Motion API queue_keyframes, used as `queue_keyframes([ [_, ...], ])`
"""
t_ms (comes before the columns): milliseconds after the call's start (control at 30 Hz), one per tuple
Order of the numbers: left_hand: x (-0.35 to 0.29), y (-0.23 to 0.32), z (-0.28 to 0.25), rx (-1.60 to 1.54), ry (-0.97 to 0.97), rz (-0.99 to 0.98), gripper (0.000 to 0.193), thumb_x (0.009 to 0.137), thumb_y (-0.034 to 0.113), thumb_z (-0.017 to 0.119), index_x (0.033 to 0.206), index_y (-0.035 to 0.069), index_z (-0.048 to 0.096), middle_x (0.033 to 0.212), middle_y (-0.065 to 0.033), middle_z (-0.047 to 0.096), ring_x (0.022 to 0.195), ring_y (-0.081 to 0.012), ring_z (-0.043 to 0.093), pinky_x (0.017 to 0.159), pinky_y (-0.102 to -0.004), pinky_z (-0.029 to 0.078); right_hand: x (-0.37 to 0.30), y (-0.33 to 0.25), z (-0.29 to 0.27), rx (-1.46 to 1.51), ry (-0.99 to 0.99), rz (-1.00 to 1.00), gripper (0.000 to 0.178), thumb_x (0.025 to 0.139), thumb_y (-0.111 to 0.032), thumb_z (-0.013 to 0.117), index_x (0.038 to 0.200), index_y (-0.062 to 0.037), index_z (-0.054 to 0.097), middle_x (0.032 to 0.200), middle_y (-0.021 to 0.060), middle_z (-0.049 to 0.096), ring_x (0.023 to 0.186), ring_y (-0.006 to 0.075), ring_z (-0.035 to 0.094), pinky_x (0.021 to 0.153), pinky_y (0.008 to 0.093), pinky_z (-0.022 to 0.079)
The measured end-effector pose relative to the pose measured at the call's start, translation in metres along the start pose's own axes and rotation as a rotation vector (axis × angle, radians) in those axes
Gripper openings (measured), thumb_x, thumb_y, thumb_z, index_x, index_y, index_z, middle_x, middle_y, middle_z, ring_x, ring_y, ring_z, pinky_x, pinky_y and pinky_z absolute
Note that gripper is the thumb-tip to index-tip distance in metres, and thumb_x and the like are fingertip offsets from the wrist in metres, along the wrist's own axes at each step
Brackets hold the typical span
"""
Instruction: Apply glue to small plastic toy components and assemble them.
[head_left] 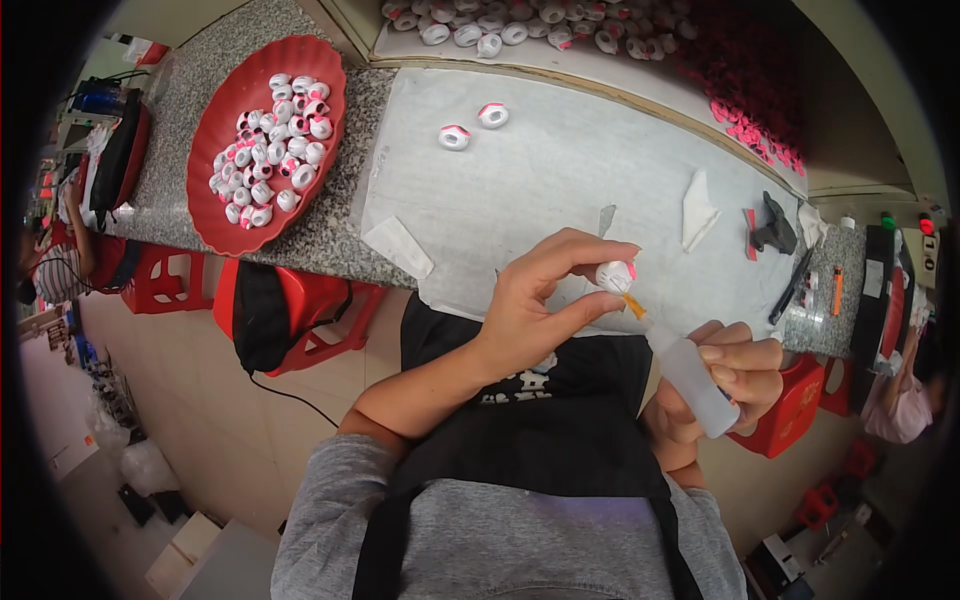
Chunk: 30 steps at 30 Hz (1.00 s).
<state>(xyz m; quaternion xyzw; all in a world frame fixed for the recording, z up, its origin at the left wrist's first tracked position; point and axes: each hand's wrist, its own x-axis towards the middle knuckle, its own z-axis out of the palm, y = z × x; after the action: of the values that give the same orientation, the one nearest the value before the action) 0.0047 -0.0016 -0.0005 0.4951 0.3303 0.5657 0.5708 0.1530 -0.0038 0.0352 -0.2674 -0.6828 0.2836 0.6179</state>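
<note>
Between thumb and fingers, my left hand (535,305) pinches a small white-and-pink plastic piece (615,277) above the table's near edge. My right hand (735,375) is wrapped round a translucent white squeeze bottle (690,375), tilted up toward the left. Its amber nozzle tip (634,305) meets or nearly meets the lower side of the piece; I cannot tell whether they touch. Two similar white-and-pink pieces, one nearer (454,137) and one farther (493,115), lie on the white sheet (560,170). Many more fill part of a red scalloped tray (215,150) at the left.
A back shelf holds rows of white pieces (490,45) and a heap of pink parts (745,130). Paper scraps (698,210), a black crumpled item (773,225) and an orange pen-like stick (837,290) lie at the right. Red stools (290,310) stand by the table; other people sit at both sides.
</note>
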Motion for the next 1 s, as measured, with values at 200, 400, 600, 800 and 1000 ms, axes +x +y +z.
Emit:
queue_keyframes([
  [200,0.001,-0.001,-0.001,0.07,0.033,0.042,0.032,0.068,-0.009,0.051,0.1,-0.004,0.047,0.099,-0.0123,0.047,0.092,-0.0174,0.046,0.079,-0.0282,0.036,0.0,0.0,-0.001,-0.018,0.024,0.007,0.032,0.059,-0.008,0.065,0.078,-0.0062,0.039,0.073,0.0054,0.039,0.052,0.0098,0.036,0.043,0.0186,0.031],
  [400,0.005,-0.002,-0.001,0.016,0.052,0.049,0.031,0.069,-0.008,0.051,0.099,-0.004,0.047,0.1,-0.0119,0.048,0.091,-0.0159,0.046,0.078,-0.0266,0.036,0.005,0.005,-0.007,0.009,0.036,0.021,0.032,0.058,-0.006,0.063,0.077,-0.0052,0.038,0.072,0.0072,0.04,0.053,0.0109,0.038,0.043,0.0187,0.033],
  [600,0.007,0.008,-0.019,-0.138,0.309,0.003,0.036,0.069,-0.006,0.052,0.104,-0.002,0.043,0.099,-0.0124,0.05,0.086,-0.0123,0.049,0.074,-0.0214,0.038,0.029,0.037,-0.034,0.017,0.06,0.267,0.029,0.058,0.007,0.052,0.079,-0.0027,0.035,0.081,0.0118,0.041,0.062,0.0168,0.047,0.053,0.0263,0.043],
  [800,0.003,0.011,-0.023,-0.183,0.323,0.023,0.036,0.069,-0.008,0.053,0.104,-0.002,0.044,0.099,-0.0107,0.049,0.091,-0.0131,0.047,0.078,-0.0234,0.037,0.085,0.127,-0.045,-0.101,-0.125,0.505,0.025,0.068,-0.001,0.054,0.092,-0.0007,0.047,0.079,0.0102,0.052,0.066,0.0194,0.054,0.059,0.0265,0.043],
  [1000,0.001,0.015,-0.029,-0.173,0.329,0.028,0.036,0.069,-0.007,0.053,0.103,-0.002,0.044,0.099,-0.0107,0.049,0.091,-0.0131,0.047,0.078,-0.0234,0.037,0.13,0.183,-0.046,-1.019,-0.493,0.058,0.023,0.068,-0.004,0.055,0.09,-0.0029,0.051,0.08,0.0165,0.054,0.073,0.0321,0.052,0.065,0.0327,0.042],
])
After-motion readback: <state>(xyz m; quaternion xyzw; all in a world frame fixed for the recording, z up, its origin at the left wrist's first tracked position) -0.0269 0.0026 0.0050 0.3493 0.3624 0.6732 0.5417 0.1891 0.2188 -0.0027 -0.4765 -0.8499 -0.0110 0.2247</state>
